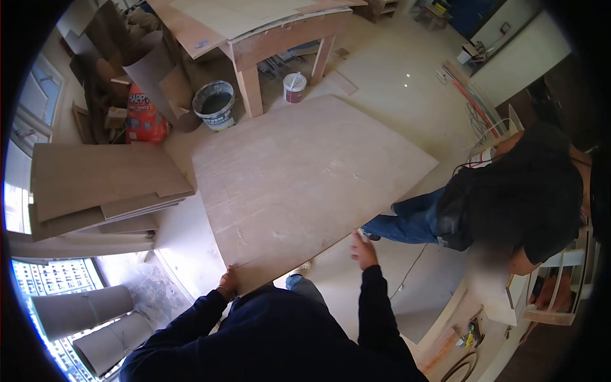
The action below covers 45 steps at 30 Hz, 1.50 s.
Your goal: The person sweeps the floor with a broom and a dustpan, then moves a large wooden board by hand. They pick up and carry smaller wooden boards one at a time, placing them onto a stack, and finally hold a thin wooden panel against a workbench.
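A large brown plywood sheet (pixel 305 172) stretches out in front of my body, its surface scuffed with pale marks. My left hand (pixel 228 282) is closed around the near left corner of the sheet, thumb side up. Along the near right edge is my right hand (pixel 364 250), fingers loosely bent and apart, with its fingertips right at the edge. The undersides of the fingers are hidden.
A co-worker (pixel 509 191) in a dark shirt bends over close on the right. Beyond the sheet stand a wooden table (pixel 286 35), a bucket (pixel 214 108) and a small tub (pixel 294 88). Stacked boards (pixel 102 181) and rolled sheets (pixel 83 312) lie left.
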Each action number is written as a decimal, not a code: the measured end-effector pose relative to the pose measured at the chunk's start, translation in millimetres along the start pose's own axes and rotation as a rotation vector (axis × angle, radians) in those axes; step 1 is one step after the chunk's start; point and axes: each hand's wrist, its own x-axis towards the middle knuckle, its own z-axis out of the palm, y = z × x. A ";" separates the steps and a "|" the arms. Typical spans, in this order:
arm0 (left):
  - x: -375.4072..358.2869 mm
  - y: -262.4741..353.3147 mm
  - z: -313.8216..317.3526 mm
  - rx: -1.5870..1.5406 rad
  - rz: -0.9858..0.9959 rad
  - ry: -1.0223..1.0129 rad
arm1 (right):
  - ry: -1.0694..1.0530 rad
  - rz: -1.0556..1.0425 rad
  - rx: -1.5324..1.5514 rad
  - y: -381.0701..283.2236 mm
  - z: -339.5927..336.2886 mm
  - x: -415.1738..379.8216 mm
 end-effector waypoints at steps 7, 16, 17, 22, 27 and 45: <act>42.4 -74.0 -24.0 1.678 0.862 0.325 | -0.151 0.234 0.443 52.8 50.8 50.8; -30.2 -110.8 31.4 0.685 0.317 0.302 | -0.173 0.038 0.282 43.9 35.9 31.3; -29.7 -124.2 33.9 0.763 0.389 0.308 | -0.180 0.039 0.273 39.3 30.9 18.1; -109.3 -145.4 42.9 0.462 0.403 0.267 | -0.096 0.009 0.143 35.9 5.7 -28.6; -101.5 -170.1 8.8 0.567 0.177 0.324 | -0.089 0.026 0.095 43.5 30.1 -56.9; 78.6 -294.8 24.0 -0.324 -0.496 0.155 | 0.011 0.173 0.108 233.5 15.2 105.4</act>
